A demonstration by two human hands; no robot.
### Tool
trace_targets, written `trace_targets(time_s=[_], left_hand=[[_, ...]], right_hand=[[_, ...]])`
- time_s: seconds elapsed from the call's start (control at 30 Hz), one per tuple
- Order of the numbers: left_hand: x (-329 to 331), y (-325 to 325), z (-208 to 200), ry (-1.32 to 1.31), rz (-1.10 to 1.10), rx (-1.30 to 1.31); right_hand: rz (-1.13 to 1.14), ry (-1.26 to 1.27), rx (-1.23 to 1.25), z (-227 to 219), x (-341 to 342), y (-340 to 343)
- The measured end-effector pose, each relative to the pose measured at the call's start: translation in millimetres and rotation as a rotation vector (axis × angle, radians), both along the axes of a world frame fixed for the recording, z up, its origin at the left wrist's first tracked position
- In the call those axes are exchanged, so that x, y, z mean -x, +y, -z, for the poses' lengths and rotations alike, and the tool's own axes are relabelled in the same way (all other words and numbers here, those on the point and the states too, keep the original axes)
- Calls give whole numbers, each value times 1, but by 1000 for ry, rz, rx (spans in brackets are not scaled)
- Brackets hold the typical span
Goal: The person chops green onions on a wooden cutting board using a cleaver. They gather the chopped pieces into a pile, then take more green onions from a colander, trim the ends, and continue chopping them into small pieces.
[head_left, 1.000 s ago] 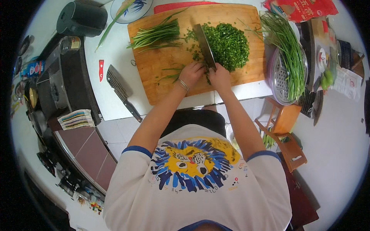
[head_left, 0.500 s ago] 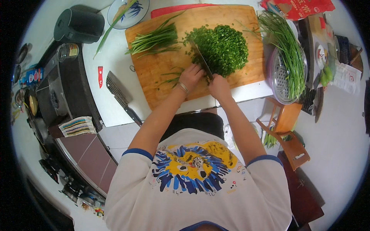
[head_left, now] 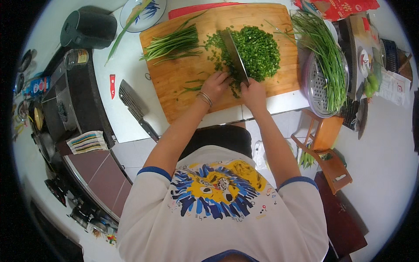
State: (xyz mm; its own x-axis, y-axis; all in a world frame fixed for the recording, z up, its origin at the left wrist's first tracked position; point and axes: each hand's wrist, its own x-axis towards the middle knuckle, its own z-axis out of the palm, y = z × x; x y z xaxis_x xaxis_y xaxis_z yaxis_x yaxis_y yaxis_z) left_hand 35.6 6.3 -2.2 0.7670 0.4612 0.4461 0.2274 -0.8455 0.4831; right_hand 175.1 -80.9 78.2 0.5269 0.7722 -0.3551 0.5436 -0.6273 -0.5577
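My right hand (head_left: 254, 94) grips a kitchen knife, whose broad blade (head_left: 235, 57) slants up and left against a large heap of finely cut green chives (head_left: 260, 54). My left hand (head_left: 214, 88), with bracelets at the wrist, rests on the wooden cutting board (head_left: 168, 96) left of the knife. Its fingers are curled down over chives; a few loose stems (head_left: 192, 85) stick out to its left, and cut bits lie by the fingertips. What lies under the palm is hidden. An uncut bunch of chives (head_left: 174, 43) lies on the board's left part.
Left of the board, a second knife (head_left: 133, 105) and a red-handled tool (head_left: 112, 86) lie on the white counter. A patterned plate (head_left: 146, 13) stands behind. At right, long chives (head_left: 334, 83) hang over a colander (head_left: 315, 91). A wooden chair (head_left: 325, 135) stands below.
The knife and my right hand have shifted right, with the blade's flat side now more visible against the heap. A strip of board with scattered bits shows between blade and left hand.
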Motion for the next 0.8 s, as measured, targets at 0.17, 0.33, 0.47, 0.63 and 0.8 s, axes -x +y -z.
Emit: trace_targets(time_s=[0.17,0.33,0.47,0.63,0.8], left_hand=[[-2,0,-3,-14,-37,-13],[0,2,3,-21,-28,-42],[3,1,3,-5,-45,-71],[1,-1,5,-44,-89,-29],[6,3,3,2,-34,2]], right_hand=[[-62,-20,109,-10,5,-3],[-74,-8,214,-4,9,-2],[-85,14,261,5,8,-1],[-142,8,330,1,5,11],[-34,-81,294,-9,27,50]])
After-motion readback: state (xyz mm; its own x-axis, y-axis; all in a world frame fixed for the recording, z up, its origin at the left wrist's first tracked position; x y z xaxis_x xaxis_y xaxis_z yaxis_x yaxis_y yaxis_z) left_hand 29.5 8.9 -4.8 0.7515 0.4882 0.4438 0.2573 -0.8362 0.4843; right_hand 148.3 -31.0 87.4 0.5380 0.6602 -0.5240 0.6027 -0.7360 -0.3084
